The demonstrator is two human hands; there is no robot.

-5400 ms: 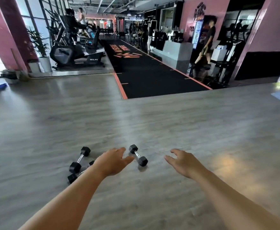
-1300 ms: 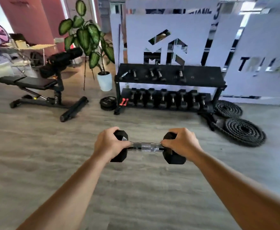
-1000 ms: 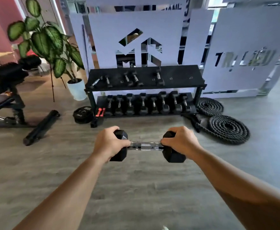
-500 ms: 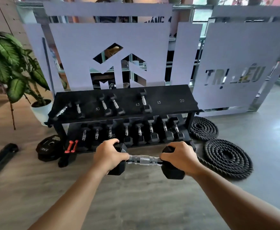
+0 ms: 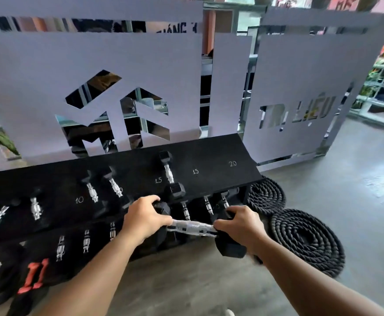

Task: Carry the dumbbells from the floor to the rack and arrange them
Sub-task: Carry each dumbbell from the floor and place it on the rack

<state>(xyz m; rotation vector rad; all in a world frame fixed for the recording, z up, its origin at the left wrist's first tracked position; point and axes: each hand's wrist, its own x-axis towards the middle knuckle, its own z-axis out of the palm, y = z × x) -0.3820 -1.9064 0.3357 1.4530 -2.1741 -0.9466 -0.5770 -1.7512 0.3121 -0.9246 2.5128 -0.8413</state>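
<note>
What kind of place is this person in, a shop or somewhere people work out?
Most likely a gym. A two-level black rack holds rows of dumbbells beside chalked weight numbers, thick battle ropes lie coiled on the floor, and both hands carry a hex dumbbell toward the rack.

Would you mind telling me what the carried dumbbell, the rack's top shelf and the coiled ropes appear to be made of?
The dumbbell: a shiny chromed metal handle with banded knurling; matte black hexagonal heads, probably rubber-coated.
The rack's top shelf: a flat, dull black surface, perhaps rubber matting or painted board, with chalk-like white numbers.
The coiled ropes: thick black twisted fibre, visibly stranded; likely synthetic, though I cannot tell.
</note>
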